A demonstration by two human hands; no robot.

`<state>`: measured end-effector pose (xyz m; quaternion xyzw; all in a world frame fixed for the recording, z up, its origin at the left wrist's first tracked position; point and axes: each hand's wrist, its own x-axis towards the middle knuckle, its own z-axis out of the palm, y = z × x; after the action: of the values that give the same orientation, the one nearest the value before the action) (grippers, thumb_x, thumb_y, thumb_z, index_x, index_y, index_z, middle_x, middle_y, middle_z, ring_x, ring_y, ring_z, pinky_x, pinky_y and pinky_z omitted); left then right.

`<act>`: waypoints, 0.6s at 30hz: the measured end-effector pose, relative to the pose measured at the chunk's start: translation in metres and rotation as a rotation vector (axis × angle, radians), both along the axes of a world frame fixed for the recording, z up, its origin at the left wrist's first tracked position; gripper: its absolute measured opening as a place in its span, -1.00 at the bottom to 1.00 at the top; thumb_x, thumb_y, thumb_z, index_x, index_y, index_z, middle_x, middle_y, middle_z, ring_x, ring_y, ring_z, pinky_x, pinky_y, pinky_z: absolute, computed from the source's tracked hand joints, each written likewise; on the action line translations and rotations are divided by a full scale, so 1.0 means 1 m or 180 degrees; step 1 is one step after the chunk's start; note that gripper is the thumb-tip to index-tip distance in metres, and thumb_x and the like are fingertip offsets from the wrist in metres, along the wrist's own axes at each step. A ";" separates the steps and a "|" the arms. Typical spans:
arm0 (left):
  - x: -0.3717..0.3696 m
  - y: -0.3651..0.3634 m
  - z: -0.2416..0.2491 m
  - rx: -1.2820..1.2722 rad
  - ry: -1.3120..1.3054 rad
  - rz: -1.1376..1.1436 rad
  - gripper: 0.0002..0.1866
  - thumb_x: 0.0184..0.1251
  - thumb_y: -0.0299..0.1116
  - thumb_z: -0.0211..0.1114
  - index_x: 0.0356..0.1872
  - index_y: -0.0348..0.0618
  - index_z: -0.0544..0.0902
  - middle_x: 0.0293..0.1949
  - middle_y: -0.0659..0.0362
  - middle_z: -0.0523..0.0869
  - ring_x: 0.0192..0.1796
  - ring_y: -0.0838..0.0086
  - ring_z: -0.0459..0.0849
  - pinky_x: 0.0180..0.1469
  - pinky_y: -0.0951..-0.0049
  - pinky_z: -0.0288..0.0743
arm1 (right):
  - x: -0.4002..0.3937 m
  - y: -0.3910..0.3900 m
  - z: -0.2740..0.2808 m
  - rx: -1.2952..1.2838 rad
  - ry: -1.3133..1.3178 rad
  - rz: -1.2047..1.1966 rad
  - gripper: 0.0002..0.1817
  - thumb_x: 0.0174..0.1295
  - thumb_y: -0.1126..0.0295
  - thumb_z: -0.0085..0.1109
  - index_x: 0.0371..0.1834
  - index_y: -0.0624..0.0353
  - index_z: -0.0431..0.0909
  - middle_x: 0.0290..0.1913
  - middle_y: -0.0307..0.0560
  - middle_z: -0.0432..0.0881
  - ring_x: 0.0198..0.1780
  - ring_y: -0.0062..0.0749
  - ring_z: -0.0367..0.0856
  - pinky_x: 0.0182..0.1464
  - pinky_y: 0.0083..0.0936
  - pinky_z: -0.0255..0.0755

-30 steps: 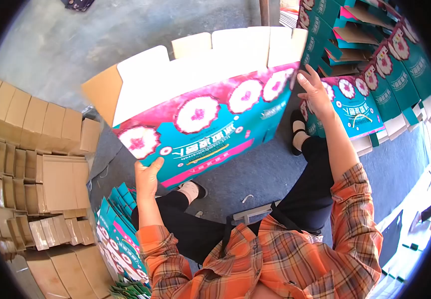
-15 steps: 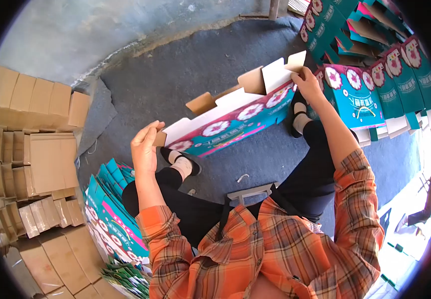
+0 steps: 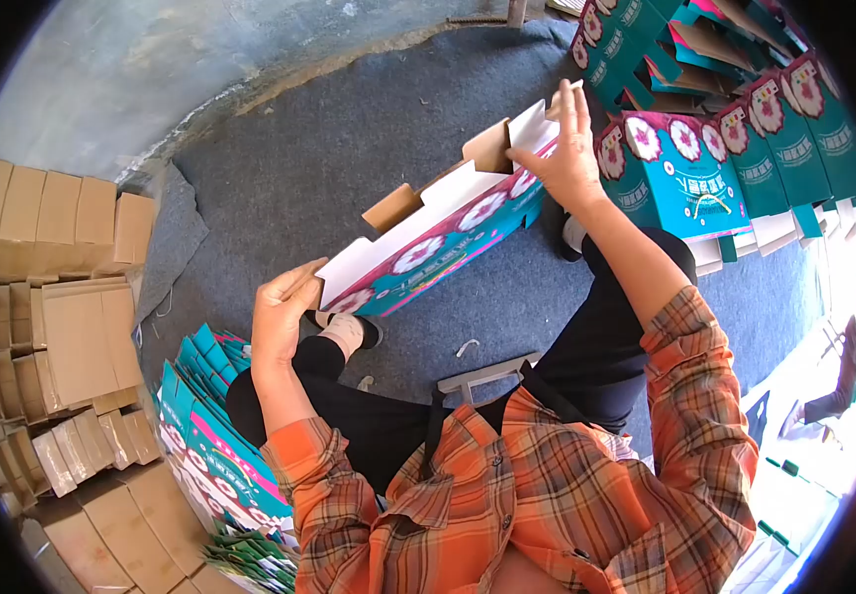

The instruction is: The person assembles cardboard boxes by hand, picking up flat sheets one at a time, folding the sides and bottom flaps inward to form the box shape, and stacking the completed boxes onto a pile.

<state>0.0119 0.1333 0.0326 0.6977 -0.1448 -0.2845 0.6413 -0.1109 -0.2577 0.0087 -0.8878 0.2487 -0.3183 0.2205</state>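
A teal and maroon printed cardboard box (image 3: 468, 238), with white flower pictures, is held up between my hands over my feet. White and brown flaps stand up along its upper edge. My left hand (image 3: 285, 305) grips the box's near left end, its fingers pressed together over the corner. At the far right end, my right hand (image 3: 571, 158) straddles the corner, thumb on the printed side and straightened fingers against the end flap (image 3: 554, 102). Part of that end is hidden behind the hand.
Assembled printed boxes (image 3: 685, 173) stand in rows at right. Flat teal cartons (image 3: 215, 426) lean beside my left leg, near stacked brown boxes (image 3: 92, 342). A grey metal frame (image 3: 487, 376) sits between my legs on the dark floor covering (image 3: 349, 148).
My right hand has shifted from pinching the end flap to pressing it with straighter fingers, and that flap has folded inward. The left end flap has also gone in under my left hand.
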 end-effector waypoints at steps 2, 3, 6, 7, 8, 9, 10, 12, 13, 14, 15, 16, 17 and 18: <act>-0.003 -0.001 0.009 0.0210 0.0031 -0.0328 -0.59 0.22 -0.38 0.37 0.05 -0.41 0.62 0.00 0.06 0.70 0.04 0.42 0.65 0.17 0.43 0.44 | 0.003 0.011 0.007 -0.0020 0.0215 -0.0043 0.29 -0.23 0.17 0.59 0.56 0.03 -0.16 0.50 0.27 -0.10 0.41 0.27 0.15 0.32 -0.10 0.30; -0.004 -0.001 0.009 0.0215 0.0029 -0.0331 -0.59 0.22 -0.38 0.37 0.05 -0.41 0.62 0.00 0.06 0.70 0.04 0.42 0.65 0.17 0.43 0.44 | 0.004 0.014 0.009 -0.0042 0.0428 -0.0071 0.30 -0.26 0.20 0.59 0.56 -0.02 -0.15 0.52 0.23 -0.12 0.42 0.27 0.13 0.32 -0.10 0.31; -0.007 0.003 0.010 0.0228 -0.0101 -0.0666 -0.54 0.21 -0.36 0.36 0.10 -0.41 0.59 0.03 0.06 0.68 0.08 0.42 0.63 0.19 0.41 0.41 | 0.007 0.015 0.009 0.0128 0.0425 -0.0036 0.18 -0.20 0.35 0.49 0.53 -0.03 -0.08 0.53 0.19 -0.16 0.43 0.24 0.13 0.32 -0.10 0.30; -0.008 0.003 0.011 0.0092 -0.0039 -0.0662 -0.56 0.23 -0.38 0.34 0.13 -0.35 0.59 0.02 0.09 0.68 0.08 0.42 0.62 0.18 0.41 0.42 | 0.009 0.015 0.007 0.0258 0.0299 0.0047 0.12 -0.17 0.41 0.44 0.52 -0.02 -0.06 0.53 0.20 -0.15 0.43 0.24 0.12 0.33 -0.11 0.30; -0.009 0.002 0.011 -0.0044 0.0019 -0.0655 -0.57 0.25 -0.39 0.31 0.15 -0.29 0.59 0.02 0.11 0.67 0.07 0.42 0.61 0.17 0.41 0.42 | 0.010 0.015 0.004 0.0258 0.0302 0.0063 0.12 -0.17 0.41 0.44 0.52 -0.02 -0.06 0.53 0.20 -0.15 0.43 0.24 0.12 0.33 -0.11 0.30; -0.010 0.000 0.009 -0.0043 0.0019 -0.0640 -0.57 0.25 -0.39 0.31 0.15 -0.29 0.59 0.02 0.11 0.67 0.07 0.42 0.61 0.17 0.41 0.42 | 0.011 0.016 0.001 0.0399 0.0166 0.0196 0.06 -0.15 0.49 0.34 0.50 -0.02 -0.04 0.51 0.22 -0.09 0.44 0.24 0.11 0.35 -0.12 0.28; -0.011 -0.003 0.005 -0.0310 -0.0029 -0.0562 -0.56 0.28 -0.41 0.28 0.19 -0.28 0.56 0.02 0.10 0.67 0.08 0.41 0.61 0.18 0.39 0.42 | 0.011 0.016 0.000 0.0538 0.0028 0.0324 0.01 -0.13 0.58 0.24 0.49 -0.02 -0.02 0.50 0.24 -0.04 0.45 0.25 0.09 0.37 -0.14 0.25; -0.011 -0.010 -0.004 -0.0582 -0.0088 -0.0482 -0.56 0.31 -0.42 0.24 0.22 -0.27 0.53 0.01 0.09 0.66 0.09 0.39 0.60 0.19 0.38 0.42 | 0.007 0.012 0.001 0.0946 -0.0109 0.0531 -0.02 -0.14 0.65 0.11 0.49 0.07 -0.03 0.47 0.23 0.04 0.48 0.17 0.07 0.44 -0.22 0.11; -0.012 -0.015 -0.009 -0.0847 0.0021 -0.0081 -0.58 0.34 -0.42 0.21 0.22 -0.26 0.51 0.00 0.10 0.66 0.09 0.39 0.60 0.19 0.37 0.43 | 0.005 0.011 0.003 0.1356 -0.0243 0.0735 -0.05 -0.15 0.72 -0.02 0.48 0.16 -0.03 0.45 0.23 0.11 0.51 0.09 0.05 0.51 -0.30 -0.03; -0.013 -0.018 -0.011 -0.1116 0.0133 0.0323 -0.60 0.38 -0.42 0.17 0.22 -0.25 0.50 -0.02 0.11 0.65 0.09 0.38 0.60 0.19 0.36 0.43 | 0.001 0.014 0.014 0.1462 -0.0329 0.0839 -0.06 -0.16 0.77 -0.09 0.47 0.17 0.00 0.41 0.20 0.20 0.53 -0.05 0.04 0.52 -0.35 -0.10; -0.015 -0.019 -0.012 -0.1127 0.0128 0.0333 -0.60 0.38 -0.42 0.17 0.22 -0.25 0.50 -0.02 0.11 0.65 0.09 0.38 0.60 0.19 0.36 0.43 | 0.001 0.009 0.005 0.1399 -0.0754 0.1079 -0.07 -0.16 0.80 -0.16 0.47 0.18 0.03 0.42 0.15 0.21 0.53 -0.12 0.06 0.51 -0.36 -0.07; -0.018 -0.021 -0.007 -0.1107 0.0000 0.0726 -0.61 0.41 -0.41 0.14 0.23 -0.25 0.48 -0.02 0.11 0.64 0.09 0.37 0.60 0.18 0.35 0.44 | -0.004 0.005 0.010 0.1695 -0.0807 0.1309 -0.08 -0.16 0.82 -0.20 0.47 0.19 0.04 0.43 0.13 0.22 0.53 -0.15 0.07 0.51 -0.36 -0.06; -0.020 -0.022 -0.005 -0.1080 -0.0124 0.1114 -0.63 0.45 -0.40 0.11 0.23 -0.24 0.46 -0.03 0.11 0.64 0.09 0.37 0.60 0.18 0.34 0.44 | -0.013 0.004 0.019 0.1994 -0.0856 0.1533 -0.08 -0.17 0.84 -0.24 0.47 0.20 0.05 0.43 0.10 0.23 0.53 -0.17 0.08 0.51 -0.35 -0.05; -0.014 -0.013 -0.012 -0.1255 -0.0285 0.1172 -0.54 0.45 -0.34 0.12 0.31 -0.24 0.36 0.03 0.07 0.59 0.13 0.30 0.57 0.21 0.26 0.43 | -0.022 0.003 0.028 0.2127 -0.0741 0.1697 -0.10 -0.16 0.84 -0.31 0.46 0.23 0.07 0.44 0.07 0.24 0.52 -0.21 0.11 0.50 -0.34 -0.02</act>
<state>-0.0019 0.1202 0.0206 0.5858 -0.0963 -0.0982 0.7987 -0.1331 -0.2545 0.0365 -0.7592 0.0737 -0.2502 0.5963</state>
